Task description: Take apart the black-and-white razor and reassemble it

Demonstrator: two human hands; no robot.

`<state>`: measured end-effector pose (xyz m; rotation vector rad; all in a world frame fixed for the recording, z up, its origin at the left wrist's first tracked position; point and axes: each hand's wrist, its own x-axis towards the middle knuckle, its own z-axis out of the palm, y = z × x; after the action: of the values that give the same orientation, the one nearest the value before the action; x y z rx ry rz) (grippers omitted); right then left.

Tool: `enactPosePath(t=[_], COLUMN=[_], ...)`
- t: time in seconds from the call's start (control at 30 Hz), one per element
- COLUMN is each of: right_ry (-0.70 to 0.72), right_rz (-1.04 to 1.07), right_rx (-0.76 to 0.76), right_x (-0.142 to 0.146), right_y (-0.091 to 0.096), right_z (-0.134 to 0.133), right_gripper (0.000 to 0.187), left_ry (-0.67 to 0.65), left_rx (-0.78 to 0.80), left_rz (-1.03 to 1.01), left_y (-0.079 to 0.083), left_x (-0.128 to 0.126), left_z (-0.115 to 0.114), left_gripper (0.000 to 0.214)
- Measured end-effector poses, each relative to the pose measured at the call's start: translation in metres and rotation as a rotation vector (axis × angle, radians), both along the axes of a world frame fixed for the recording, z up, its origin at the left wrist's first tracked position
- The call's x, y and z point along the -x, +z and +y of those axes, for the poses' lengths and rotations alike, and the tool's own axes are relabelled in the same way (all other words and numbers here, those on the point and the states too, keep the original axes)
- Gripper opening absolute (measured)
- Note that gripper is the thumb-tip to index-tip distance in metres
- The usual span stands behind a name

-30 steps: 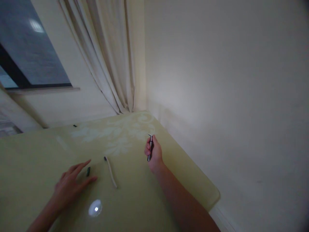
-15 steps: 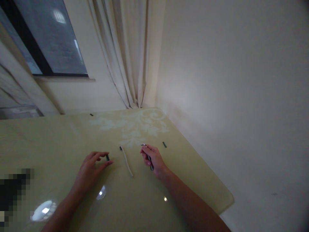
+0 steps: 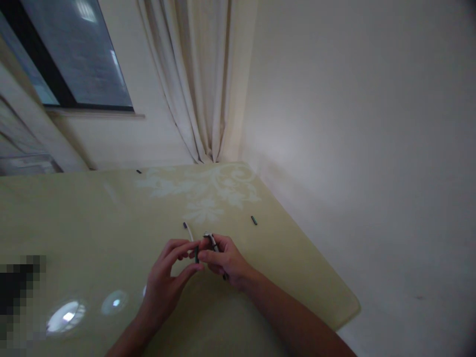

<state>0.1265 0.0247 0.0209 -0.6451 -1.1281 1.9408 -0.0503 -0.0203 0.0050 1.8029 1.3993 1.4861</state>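
My left hand [image 3: 169, 280] pinches a small dark green strip-shaped piece [image 3: 197, 255] upright between thumb and fingers. Right beside it, my right hand [image 3: 226, 260] is closed around a slim razor-like tool [image 3: 214, 244] with a silvery head and a dark handle end. The two hands meet, and fingers of the right one are at the small piece; whether they grip it I cannot tell. Behind the left fingers lies a thin white stick with a dark head [image 3: 188, 231], its lower part hidden by the hands.
Another small dark green piece [image 3: 254, 220] lies to the right on the glossy pale-green table [image 3: 297, 277]. A tiny dark piece [image 3: 139, 171] is near the far edge. A wall [image 3: 353, 173] borders the table's right side; curtains [image 3: 201, 89] hang behind it.
My left hand has moved right with the small dark green piece, and my right hand has come left and slightly down with the tool. The hands now meet, covering part of the white stick.
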Motion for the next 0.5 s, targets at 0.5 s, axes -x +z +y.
enactPosePath(t=[0.5], right_ry=[-0.304], right_rz=[-0.532], right_rx=[-0.852], right_x=[-0.019], right_y=[0.005], right_z=[0.003], right_gripper=[0.016], left_ry=[-0.174], left_rx=[0.596], left_rz=[-0.492], left_y=[0.0], left_x=[0.0], left_z=[0.005], left_gripper=[0.05])
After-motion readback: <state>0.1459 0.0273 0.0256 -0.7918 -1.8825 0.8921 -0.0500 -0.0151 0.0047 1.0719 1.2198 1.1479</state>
